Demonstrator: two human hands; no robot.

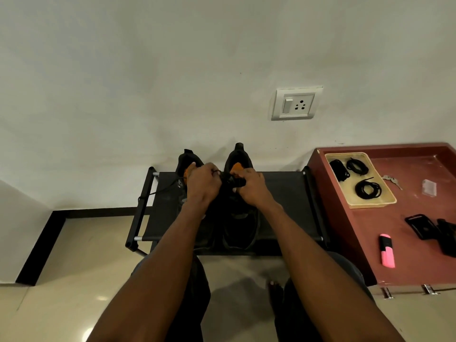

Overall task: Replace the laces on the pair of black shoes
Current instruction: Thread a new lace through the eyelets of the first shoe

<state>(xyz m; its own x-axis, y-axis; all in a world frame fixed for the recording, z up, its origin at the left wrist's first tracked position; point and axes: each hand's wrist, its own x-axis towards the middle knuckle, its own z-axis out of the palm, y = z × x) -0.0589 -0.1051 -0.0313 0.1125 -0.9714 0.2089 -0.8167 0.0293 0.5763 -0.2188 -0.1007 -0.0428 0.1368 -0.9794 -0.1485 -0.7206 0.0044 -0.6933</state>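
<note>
Two black shoes with orange inner lining stand side by side on a low black rack [283, 193] against the wall: the left shoe [187, 159] and the right shoe [240, 218]. My left hand [201, 185] and my right hand [254, 187] are close together over the top of the right shoe. Both have fingers curled and pinch a black lace [228, 180] between them. Another black lace end [158, 192] trails from the left shoe over the rack's left side. My hands hide the eyelets.
A reddish table [407, 243] stands to the right. On it are a pale tray [387, 201] with three coiled black laces [367, 188], keys [392, 180], a pink highlighter [387, 250] and black items [434, 230]. A wall socket [296, 104] is above. My knees are below.
</note>
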